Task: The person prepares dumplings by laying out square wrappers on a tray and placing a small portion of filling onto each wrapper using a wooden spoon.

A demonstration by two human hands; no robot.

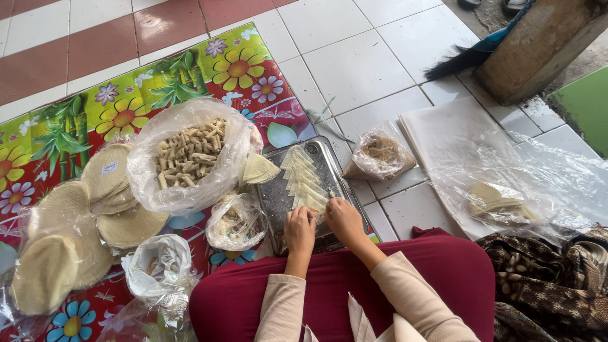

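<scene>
I see both hands over the near end of the metal tray (329, 166). Left hand (299, 229) curled, fingers narrow, on the tray's near edge; can't tell if it holds anything. Right hand (342, 218) pinches a pale dough piece (330, 195) at its fingertips. Row of folded triangle wrappers (303, 178) runs lengthwise along the tray, far end to near. Bag of rolled sticks (188, 154) sits just left.

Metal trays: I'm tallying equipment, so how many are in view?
1: the metal tray lies on the floor mat before both hands, holding folded wrappers. Bags might hide others.
</scene>
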